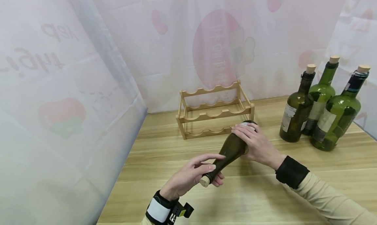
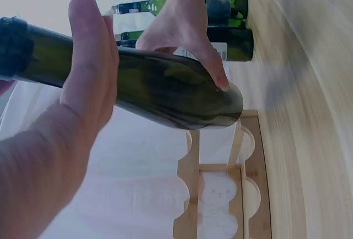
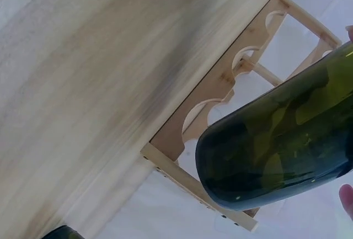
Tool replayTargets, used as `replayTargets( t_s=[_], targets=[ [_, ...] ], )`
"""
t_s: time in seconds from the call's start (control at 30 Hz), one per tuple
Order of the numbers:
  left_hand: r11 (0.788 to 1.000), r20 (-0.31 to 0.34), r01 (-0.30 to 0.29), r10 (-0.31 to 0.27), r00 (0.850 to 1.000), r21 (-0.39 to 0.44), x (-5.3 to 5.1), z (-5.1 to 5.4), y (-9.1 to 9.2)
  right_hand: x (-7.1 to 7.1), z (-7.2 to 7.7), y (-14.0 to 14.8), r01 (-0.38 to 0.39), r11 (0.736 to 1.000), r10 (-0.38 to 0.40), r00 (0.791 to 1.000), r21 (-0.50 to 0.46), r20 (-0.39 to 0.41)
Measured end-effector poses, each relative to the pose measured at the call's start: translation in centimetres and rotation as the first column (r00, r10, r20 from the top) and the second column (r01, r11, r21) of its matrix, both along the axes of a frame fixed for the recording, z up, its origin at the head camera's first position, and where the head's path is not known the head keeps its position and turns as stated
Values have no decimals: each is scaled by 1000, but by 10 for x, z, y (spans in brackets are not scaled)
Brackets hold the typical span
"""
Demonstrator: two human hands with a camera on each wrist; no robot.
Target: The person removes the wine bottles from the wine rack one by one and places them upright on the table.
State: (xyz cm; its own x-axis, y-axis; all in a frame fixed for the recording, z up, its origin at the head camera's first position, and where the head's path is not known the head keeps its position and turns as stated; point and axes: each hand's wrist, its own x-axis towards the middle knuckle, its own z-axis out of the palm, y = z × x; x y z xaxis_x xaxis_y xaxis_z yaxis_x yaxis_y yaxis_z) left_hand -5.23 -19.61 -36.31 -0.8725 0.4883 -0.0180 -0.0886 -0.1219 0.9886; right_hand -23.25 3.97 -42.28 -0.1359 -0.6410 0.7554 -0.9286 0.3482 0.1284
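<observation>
A dark green wine bottle (image 1: 232, 149) is held tilted above the table, its corked neck toward me and its base toward the rack. Around the neck lie the thumb and fingers of my left hand (image 1: 191, 173). My right hand (image 1: 260, 146) grips the bottle's body near the base. In the left wrist view the bottle (image 2: 160, 87) crosses behind the left hand, with the right hand (image 2: 185, 21) on its far part. The wooden wine rack (image 1: 219, 114) stands just beyond the base. In the right wrist view the bottle's base (image 3: 231, 162) overlaps the rack (image 3: 215, 79).
Three corked wine bottles stand upright at the right: a dark one (image 1: 295, 112), a green one (image 1: 322, 87) behind, and another green one (image 1: 341, 108). A printed curtain (image 1: 176, 54) hangs along the back and sides of the wooden table (image 1: 147, 159).
</observation>
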Motion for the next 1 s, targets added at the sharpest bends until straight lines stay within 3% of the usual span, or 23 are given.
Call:
replayTargets(
  t_s=[0.23, 0.43, 0.5, 0.6, 0.7, 0.77, 0.87, 0.93, 1.0],
  targets=[
    [999, -165, 46, -44, 985, 7, 0, 0, -3, 2, 7, -1, -17, 1000, 17, 1000, -14, 21],
    [991, -229, 107, -87, 970, 75, -3, -1, -4, 3, 12, -2, -39, 999, 41, 998, -31, 51],
    [994, -267, 87, -69, 961, 59, -3, 0, -5, 4, 12, -3, -36, 998, 38, 998, -42, 58],
    [1000, -343, 14, -12, 939, 4, -3, 2, -3, 5, 13, -1, -21, 998, 25, 997, -56, 74],
    [996, -416, -83, 67, 907, -21, -3, 5, 1, 7, 13, 1, -8, 998, 15, 995, -66, 95],
    [989, -483, -149, 123, 867, -16, -4, 7, 4, 8, 13, 1, -3, 998, 10, 994, -70, 108],
    [967, -569, -254, 205, 796, -6, -7, 9, 10, 10, 14, 1, -1, 997, 9, 994, -76, 113],
    [954, -592, -300, 243, 768, 3, -8, 10, 12, 12, 15, 0, -1, 997, 9, 994, -80, 111],
    [946, -599, -325, 267, 754, 13, -10, 12, 13, 13, 16, 0, 1, 996, 8, 994, -84, 107]
  ],
)
